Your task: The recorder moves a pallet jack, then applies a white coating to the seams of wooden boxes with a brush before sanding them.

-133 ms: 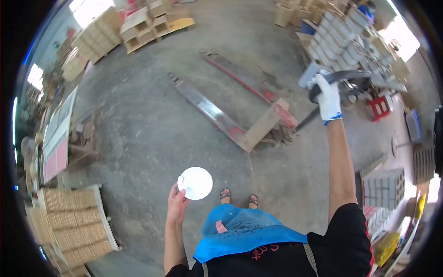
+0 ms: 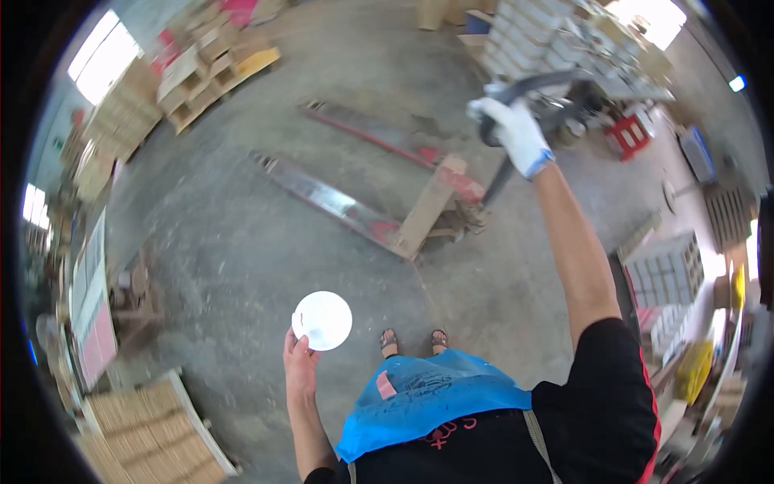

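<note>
Round white plate [image 2: 322, 320]; gloved hand [image 2: 513, 129] grips handle [image 2: 524, 85].

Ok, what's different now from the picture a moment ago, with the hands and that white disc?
Hardly anything. The gloved right hand keeps its grip on the pallet jack handle, and the bare left hand goes on holding the white disc at waist height. The pallet jack forks lie on the concrete floor as before. No clear movement shows.

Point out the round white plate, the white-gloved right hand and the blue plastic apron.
round white plate [image 2: 322, 320], head view, centre of its face
white-gloved right hand [image 2: 514, 133], head view, back of glove
blue plastic apron [image 2: 427, 399], head view, middle front
</note>
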Tool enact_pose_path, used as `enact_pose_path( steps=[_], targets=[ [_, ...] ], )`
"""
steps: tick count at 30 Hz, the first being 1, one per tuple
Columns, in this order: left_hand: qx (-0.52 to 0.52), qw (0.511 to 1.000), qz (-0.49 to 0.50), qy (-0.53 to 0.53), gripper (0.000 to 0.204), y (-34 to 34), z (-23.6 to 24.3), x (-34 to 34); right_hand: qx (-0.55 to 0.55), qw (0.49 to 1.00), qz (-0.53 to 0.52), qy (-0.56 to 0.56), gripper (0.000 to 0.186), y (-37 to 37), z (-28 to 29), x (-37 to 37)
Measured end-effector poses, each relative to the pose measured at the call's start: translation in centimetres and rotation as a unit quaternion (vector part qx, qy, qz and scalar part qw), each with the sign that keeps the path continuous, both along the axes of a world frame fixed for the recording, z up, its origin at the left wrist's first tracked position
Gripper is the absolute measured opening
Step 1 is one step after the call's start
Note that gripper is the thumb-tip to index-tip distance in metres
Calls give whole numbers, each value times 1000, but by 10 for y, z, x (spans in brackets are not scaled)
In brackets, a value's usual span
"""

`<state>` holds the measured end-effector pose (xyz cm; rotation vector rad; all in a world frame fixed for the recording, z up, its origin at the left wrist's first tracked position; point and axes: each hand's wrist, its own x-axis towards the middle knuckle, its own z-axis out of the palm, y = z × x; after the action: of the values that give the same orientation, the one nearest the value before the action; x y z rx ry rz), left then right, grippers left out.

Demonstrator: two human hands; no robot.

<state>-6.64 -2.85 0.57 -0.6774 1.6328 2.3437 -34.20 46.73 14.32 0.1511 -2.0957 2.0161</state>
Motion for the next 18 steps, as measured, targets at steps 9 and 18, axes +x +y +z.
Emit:
enact_pose_path(
  steps=[9,18],
  targets=[
    [2,999,10,43,63,124,19,-33,208,978,15,-32,42,52,22,2],
    [28,994,87,55,60,262,-12,-6,542,737,-49,402,58,190,98,-21]
  ],
)
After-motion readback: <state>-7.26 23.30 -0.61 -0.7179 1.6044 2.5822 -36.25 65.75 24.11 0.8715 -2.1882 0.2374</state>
